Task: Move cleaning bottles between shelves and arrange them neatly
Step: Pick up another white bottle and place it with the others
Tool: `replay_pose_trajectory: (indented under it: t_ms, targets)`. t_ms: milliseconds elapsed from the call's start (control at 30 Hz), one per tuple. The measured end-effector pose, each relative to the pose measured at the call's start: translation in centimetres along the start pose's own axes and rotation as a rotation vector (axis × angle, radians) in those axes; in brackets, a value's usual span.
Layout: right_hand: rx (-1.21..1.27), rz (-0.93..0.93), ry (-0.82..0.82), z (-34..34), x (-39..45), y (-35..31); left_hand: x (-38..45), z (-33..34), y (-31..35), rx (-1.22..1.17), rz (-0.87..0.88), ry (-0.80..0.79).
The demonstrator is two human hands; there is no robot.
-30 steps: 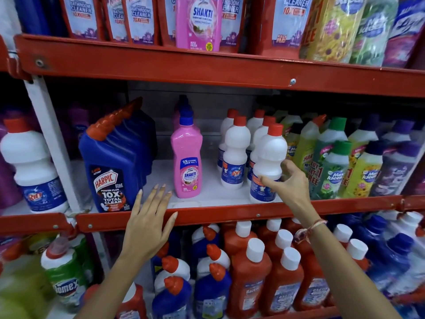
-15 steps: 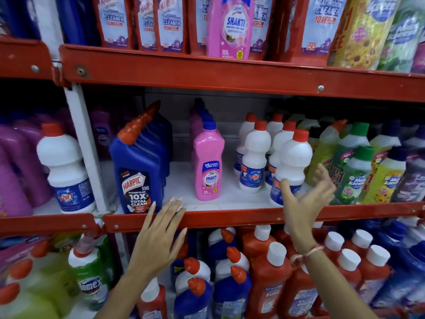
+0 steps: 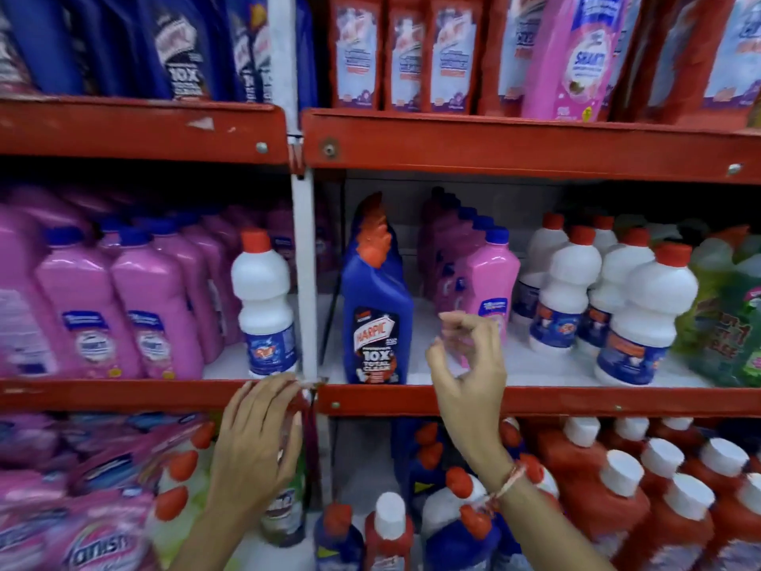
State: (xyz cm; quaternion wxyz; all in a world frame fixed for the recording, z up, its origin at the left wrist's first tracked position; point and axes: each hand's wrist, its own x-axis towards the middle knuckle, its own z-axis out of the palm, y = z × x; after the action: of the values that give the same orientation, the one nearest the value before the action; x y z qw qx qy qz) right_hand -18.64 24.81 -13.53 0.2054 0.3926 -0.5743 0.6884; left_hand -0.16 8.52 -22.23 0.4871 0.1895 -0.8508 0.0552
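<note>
A lone white bottle with a red cap (image 3: 265, 307) stands at the right end of the left bay's middle shelf, beside several pink bottles (image 3: 123, 298). My left hand (image 3: 259, 443) hovers below it over the red shelf rail (image 3: 123, 395), fingers spread and empty. My right hand (image 3: 469, 377) is raised in front of the right bay's shelf, fingers loosely curled and holding nothing, between the blue Harpic bottle (image 3: 376, 307) and a pink Shakti bottle (image 3: 496, 278). A group of white red-capped bottles (image 3: 609, 298) stands to its right.
A white upright post (image 3: 305, 274) divides the two bays. Green bottles (image 3: 729, 315) fill the far right. The lower shelf holds red bottles with white caps (image 3: 642, 504), blue bottles (image 3: 465, 525) and pink pouches (image 3: 82, 508). Refill pouches (image 3: 412, 55) stand on the top shelf.
My view has swung left, bringing the left bay in. My right hand has left the white bottles and drifted left, now empty. My left hand stays low by the rail.
</note>
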Motion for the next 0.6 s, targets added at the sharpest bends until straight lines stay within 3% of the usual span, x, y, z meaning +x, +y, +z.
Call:
replay_pose_trajectory:
  t_ms: [167, 300, 433, 600]
  targets:
    - [0.064, 0.010, -0.122, 5.9, -2.1, -2.4, -0.4, -0.9, -3.5, 0.005, -0.068, 0.021]
    - [0.029, 0.059, -0.310, 10.0, -3.1, -4.2, -0.4, -1.5, -5.1, -0.013, -0.167, -0.002]
    - [-0.057, 0.115, -0.475, 13.8, -5.1, -5.6, -0.3, -1.8, -6.2, 0.003, -0.142, -0.045]
    - [-0.180, 0.167, -0.456, 16.9, -5.7, -6.8, -0.7, -1.9, -7.4, -0.012, -0.053, -0.058]
